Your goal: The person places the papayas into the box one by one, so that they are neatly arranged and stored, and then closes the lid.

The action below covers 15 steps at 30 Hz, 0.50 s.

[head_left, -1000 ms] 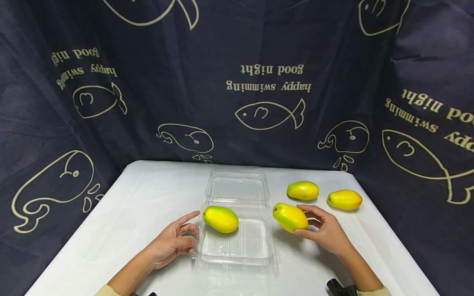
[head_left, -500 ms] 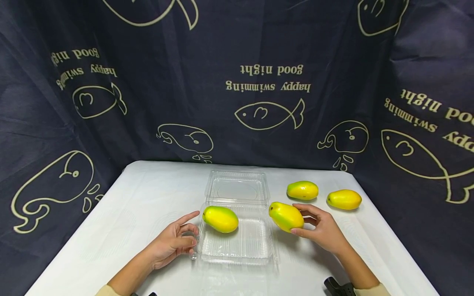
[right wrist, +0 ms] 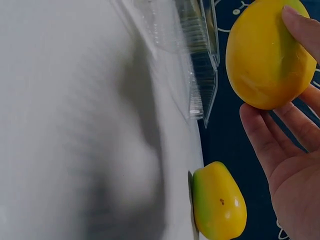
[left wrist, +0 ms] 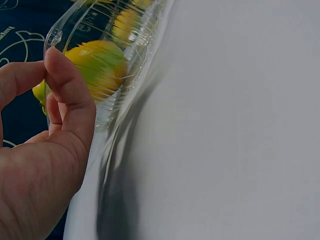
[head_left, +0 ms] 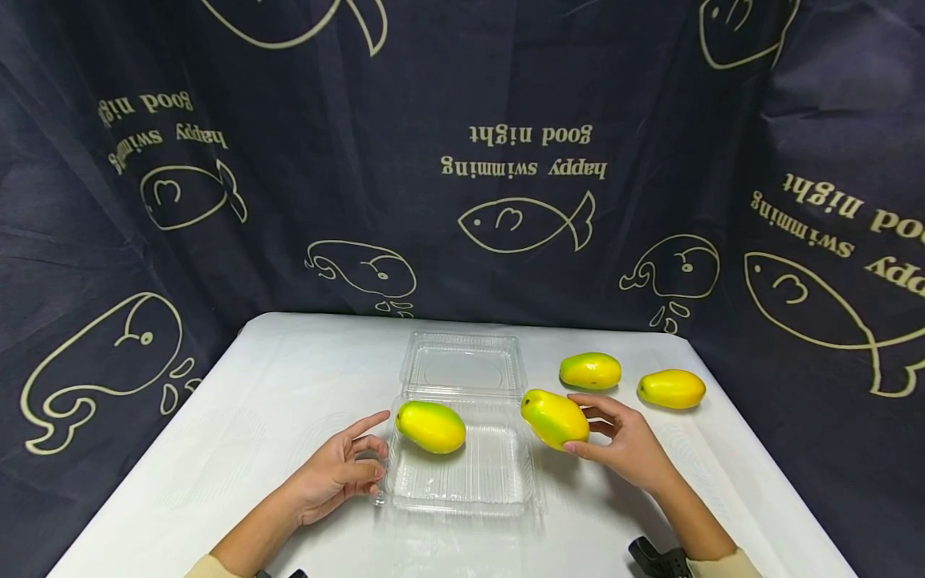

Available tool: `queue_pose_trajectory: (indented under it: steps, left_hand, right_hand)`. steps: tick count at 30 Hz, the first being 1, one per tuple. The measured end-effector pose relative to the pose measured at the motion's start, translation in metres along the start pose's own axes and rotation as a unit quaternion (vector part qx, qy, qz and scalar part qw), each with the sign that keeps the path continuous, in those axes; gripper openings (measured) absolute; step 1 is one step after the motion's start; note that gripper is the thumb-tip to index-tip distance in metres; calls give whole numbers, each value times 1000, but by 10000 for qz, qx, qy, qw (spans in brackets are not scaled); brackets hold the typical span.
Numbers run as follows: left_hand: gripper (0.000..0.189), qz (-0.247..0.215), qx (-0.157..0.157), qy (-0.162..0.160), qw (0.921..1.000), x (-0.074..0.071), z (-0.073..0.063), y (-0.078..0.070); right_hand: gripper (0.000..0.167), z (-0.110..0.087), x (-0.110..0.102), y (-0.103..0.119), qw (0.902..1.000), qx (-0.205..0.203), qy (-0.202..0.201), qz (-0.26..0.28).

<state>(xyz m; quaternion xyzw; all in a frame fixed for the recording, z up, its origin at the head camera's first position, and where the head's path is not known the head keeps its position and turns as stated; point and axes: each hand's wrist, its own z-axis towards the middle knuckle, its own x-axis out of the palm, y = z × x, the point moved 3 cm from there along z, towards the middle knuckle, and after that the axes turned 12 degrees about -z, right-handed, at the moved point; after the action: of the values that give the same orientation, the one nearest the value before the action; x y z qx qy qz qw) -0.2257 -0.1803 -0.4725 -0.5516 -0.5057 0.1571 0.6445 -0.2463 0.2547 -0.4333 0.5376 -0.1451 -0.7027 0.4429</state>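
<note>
The right hand [head_left: 629,445] holds a yellow-green fruit [head_left: 555,419] by its blunt end, the thumb on the near side and the fingers on the far side, with the narrow, dark-tipped end facing away from the palm, toward the left. This fruit is raised off the white table [head_left: 217,449] and sits just beside the right edge of a clear container [head_left: 470,478], to the left of the hand that grips it. The left hand [head_left: 343,478] is at the container's opposite edge — its thumb and a finger pinch the rim, as the left wrist view shows, while the index finger stretches forward, away from the palm. Just to the right of that hand, a second fruit [head_left: 431,427] lies in the container's base, toward the left wall. The lid [head_left: 462,365] is folded back flat, beyond both hands and between them. Past the right hand, two more fruits rest on the table: a greener-ended fruit [head_left: 590,371] straight ahead of its fingers, and a plain yellow fruit [head_left: 672,389] farther to its right. A dark printed curtain [head_left: 347,120] hangs well beyond both hands.
</note>
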Motion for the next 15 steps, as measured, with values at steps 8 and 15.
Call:
queue_pose_trajectory:
  steps: [8, 15]
  left_hand:
    - [94, 42, 25, -9, 10000, -1, 0, 0]
    - [92, 58, 47, -21, 10000, -2, 1, 1]
  right_hand:
    - [62, 4, 4, 4, 9999, -8, 135, 34]
    - [64, 7, 6, 8, 9997, 36, 222, 71]
